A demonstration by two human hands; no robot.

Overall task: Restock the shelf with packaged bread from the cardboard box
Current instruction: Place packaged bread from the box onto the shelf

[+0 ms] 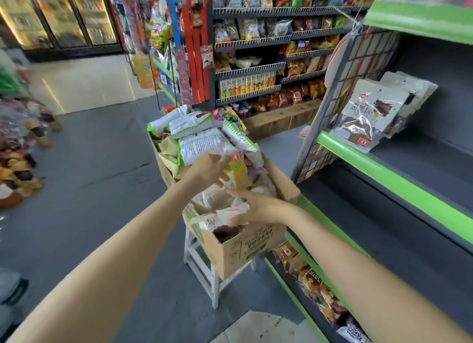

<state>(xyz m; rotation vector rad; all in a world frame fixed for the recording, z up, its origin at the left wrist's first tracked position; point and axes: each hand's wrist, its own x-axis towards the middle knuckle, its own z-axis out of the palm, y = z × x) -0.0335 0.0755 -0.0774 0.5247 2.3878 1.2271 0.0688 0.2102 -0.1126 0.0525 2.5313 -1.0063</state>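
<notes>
Both hands are reaching into the open cardboard box (238,248) beside the green-edged shelf (399,181): the left hand (208,167) is pinching a yellow-labelled bread packet (239,173) above the heap, while the right hand (258,208) is lying with straight fingers against the white packets (222,214) at the box's near edge. Grey floor (102,168) is lying open to the left, the box is sitting on a white stool (202,268) just beside the shelf's lower lip, and a few dark bread packs (368,119) are leaning on the largely bare middle tier.

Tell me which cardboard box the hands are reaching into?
The nearer cardboard box, resting on the white stool; both hands are over its packets. The farther box behind it is untouched.
</notes>
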